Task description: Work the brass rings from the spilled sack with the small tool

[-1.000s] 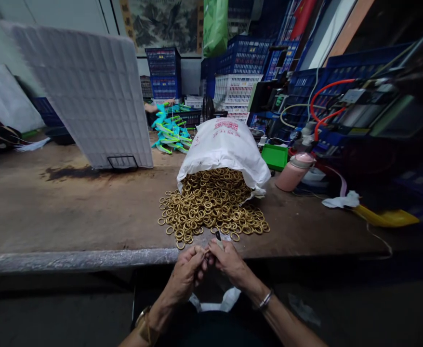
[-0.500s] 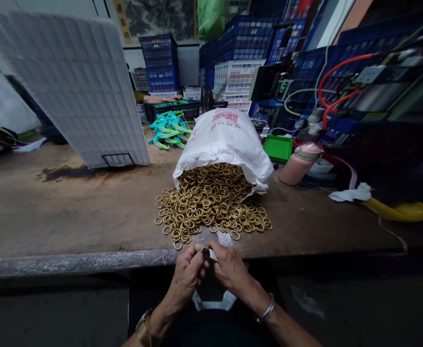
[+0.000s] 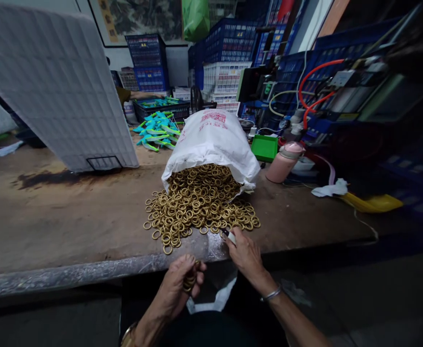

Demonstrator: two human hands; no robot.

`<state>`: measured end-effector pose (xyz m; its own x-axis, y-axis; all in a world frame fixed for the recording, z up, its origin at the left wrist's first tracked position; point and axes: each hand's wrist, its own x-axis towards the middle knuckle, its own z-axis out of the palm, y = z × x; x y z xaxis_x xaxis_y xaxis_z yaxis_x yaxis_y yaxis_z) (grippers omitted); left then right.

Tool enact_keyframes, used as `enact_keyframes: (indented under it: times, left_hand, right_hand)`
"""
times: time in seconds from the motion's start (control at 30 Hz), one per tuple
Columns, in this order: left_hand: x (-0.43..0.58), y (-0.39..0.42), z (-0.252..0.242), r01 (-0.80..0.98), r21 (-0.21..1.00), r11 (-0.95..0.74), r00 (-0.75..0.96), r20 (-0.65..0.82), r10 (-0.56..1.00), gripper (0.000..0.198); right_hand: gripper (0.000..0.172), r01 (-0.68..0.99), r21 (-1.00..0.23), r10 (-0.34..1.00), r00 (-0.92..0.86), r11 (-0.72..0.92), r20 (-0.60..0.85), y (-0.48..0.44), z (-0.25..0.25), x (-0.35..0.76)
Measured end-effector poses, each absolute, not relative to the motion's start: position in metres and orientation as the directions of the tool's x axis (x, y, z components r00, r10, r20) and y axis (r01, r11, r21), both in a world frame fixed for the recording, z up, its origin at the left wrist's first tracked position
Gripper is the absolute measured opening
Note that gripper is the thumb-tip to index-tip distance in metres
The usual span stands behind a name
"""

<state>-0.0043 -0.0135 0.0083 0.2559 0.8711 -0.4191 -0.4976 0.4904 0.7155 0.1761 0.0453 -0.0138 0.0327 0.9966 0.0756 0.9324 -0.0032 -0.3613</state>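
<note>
Several gold-coloured rings (image 3: 189, 283) sit in the curled fingers of my left hand (image 3: 178, 284), just off the table's front edge. My right hand (image 3: 246, 255) grips a small white-bodied tool with a dark tip (image 3: 229, 236); its exact kind does not show. The fingertips of that hand are at the near right border of a heap of gold rings (image 3: 200, 207). This heap spills onto the table from the mouth of a white woven sack (image 3: 211, 140) lying on its side, with red print on top.
On the wooden table (image 3: 70, 221), a tall white padded panel (image 3: 63, 96) stands at left. Turquoise and green plastic pieces (image 3: 157, 130) lie behind the sack. To the right are a green tray (image 3: 264, 147), a pink bottle (image 3: 285, 161) and a yellow scoop-like piece (image 3: 374, 202). Another person's sleeve (image 3: 123, 94) shows behind.
My hands have parted. The right one has moved forward with its tool to the ring heap, while the left has stayed low, now showing rings in its fingers. The view has turned slightly right.
</note>
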Motion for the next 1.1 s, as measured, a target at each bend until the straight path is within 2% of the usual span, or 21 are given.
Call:
enact_keyframes:
  times: [0.23,0.37,0.43,0.6,0.77,0.87,1.0,1.1]
  left_hand:
    - [-0.009,-0.006,0.001,-0.618,0.525,0.584,0.345,-0.487,0.803,0.019]
    - [-0.005,-0.001,-0.008,-0.641,0.495,0.587,0.349,-0.493,0.797,0.017]
    - [0.0,0.002,-0.011,-0.62,0.532,0.577,0.327,-0.493,0.806,0.017]
    - [0.011,0.009,-0.012,-0.49,0.705,0.514,0.194,-0.486,0.852,0.03]
    - [0.012,0.01,-0.014,-0.296,0.87,0.395,0.126,-0.375,0.918,0.029]
    - [0.009,0.01,-0.01,-0.158,0.934,0.321,0.041,-0.318,0.947,0.029]
    - [0.007,0.011,-0.002,0.042,0.996,0.077,-0.009,-0.077,0.997,0.022]
    - [0.006,0.009,-0.002,0.079,0.995,0.054,0.021,-0.056,0.998,0.022]
  right_hand:
    - [0.009,0.963,-0.26,0.998,0.07,-0.066,0.007,0.051,-0.012,0.171]
    - [0.008,0.956,-0.293,0.999,0.04,-0.029,0.033,0.052,-0.016,0.173]
    - [0.008,0.934,-0.358,0.998,0.018,0.002,0.052,0.051,-0.02,0.175]
    - [0.011,0.739,-0.655,0.987,-0.138,0.159,0.084,0.043,-0.023,0.167]
    - [0.014,0.567,-0.77,0.942,-0.312,0.292,0.126,0.033,-0.011,0.148]
    - [0.004,0.511,-0.831,0.95,-0.307,0.22,0.063,0.033,-0.006,0.14]
    - [0.023,0.437,-0.898,0.953,-0.289,0.046,-0.091,0.037,-0.006,0.135]
    - [0.026,0.352,-0.934,0.938,-0.3,-0.059,-0.172,0.038,-0.008,0.134]
